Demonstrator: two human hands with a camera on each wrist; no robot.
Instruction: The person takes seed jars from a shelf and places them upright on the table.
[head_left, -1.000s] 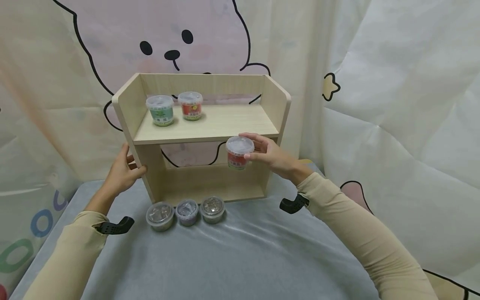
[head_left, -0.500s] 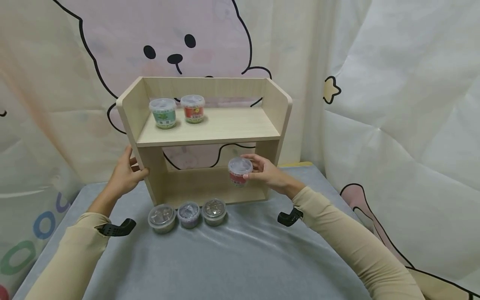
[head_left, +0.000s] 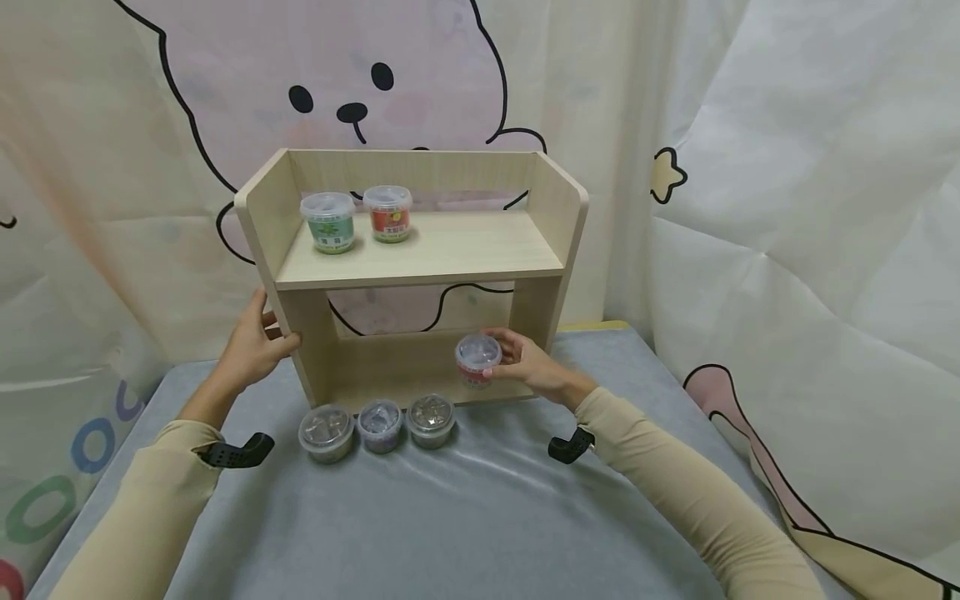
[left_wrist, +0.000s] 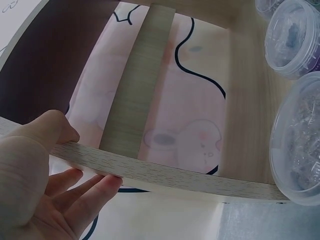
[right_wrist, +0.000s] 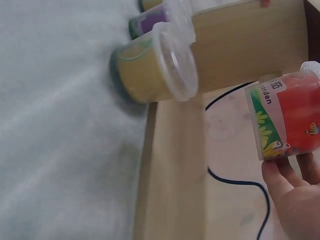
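Observation:
A light wooden two-tier shelf point(head_left: 420, 250) stands on a grey cloth. My left hand point(head_left: 270, 333) grips its left side panel point(left_wrist: 150, 172), thumb on one face and fingers on the other. My right hand point(head_left: 501, 357) holds a red-labelled cup with a clear lid point(head_left: 477, 360) upright at the right end of the lower compartment, low over the bottom board point(right_wrist: 175, 165). In the right wrist view the red cup point(right_wrist: 287, 117) rests against my fingers point(right_wrist: 280, 177). On the top shelf stand a green cup point(head_left: 328, 222) and a red cup point(head_left: 388, 213).
Three lidded cups point(head_left: 326, 432) point(head_left: 379, 425) point(head_left: 431, 419) sit in a row on the grey cloth point(head_left: 465, 517) just before the shelf. A cartoon bear curtain point(head_left: 360, 75) hangs behind, and a white drape point(head_left: 810, 233) closes the right side.
My right hand has brought the red-labelled cup down from the level of the top shelf's front edge into the lower compartment. The left hand has kept its hold on the side panel.

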